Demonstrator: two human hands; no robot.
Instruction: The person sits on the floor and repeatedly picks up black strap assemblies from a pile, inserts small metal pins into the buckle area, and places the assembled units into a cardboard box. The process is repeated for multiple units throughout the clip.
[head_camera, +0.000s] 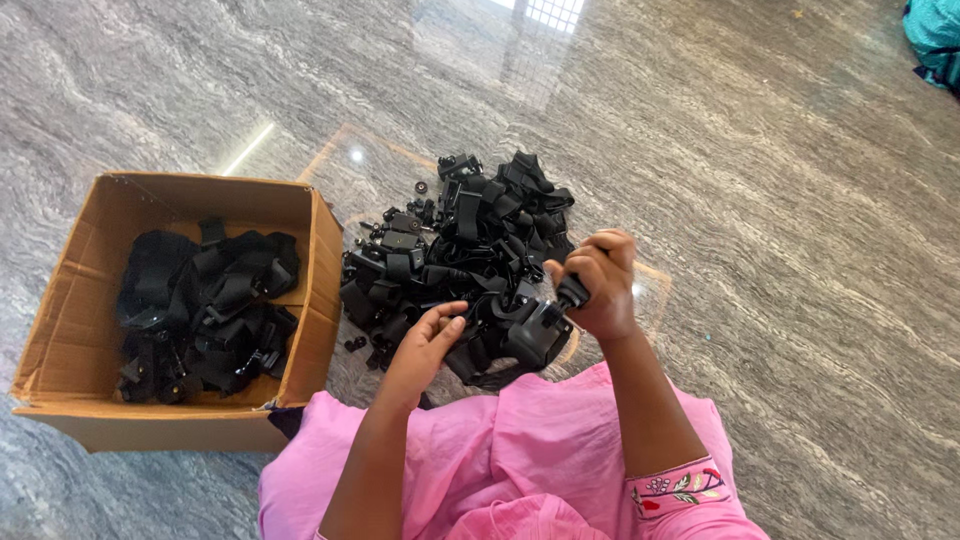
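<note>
A: Where is the mount sitting against the hands?

B: The black mount (525, 335) with its strap is held up just in front of the pink lap (520, 450), between both hands and touching each. It hangs over the near edge of the pile (460, 240) of black straps and clips on the floor.

A: And the right hand?

B: The right hand (598, 285) is curled tight around a small black knob (572, 292) at the mount's upper right, fingers folded over it, thumb side toward the camera.

A: The left?

B: The left hand (430, 335) is half closed, fingertips pinching the strap end on the mount's left side. How firmly it pinches I cannot tell.

A: What lies around them?

B: An open cardboard box (80, 330) stands to the left, near the left forearm, holding more black strap assemblies (205, 310). Its right wall is just beside the pile. A few loose small black parts (355, 345) lie between box and pile. To the right and beyond the pile is bare grey marbled floor (800, 250).
</note>
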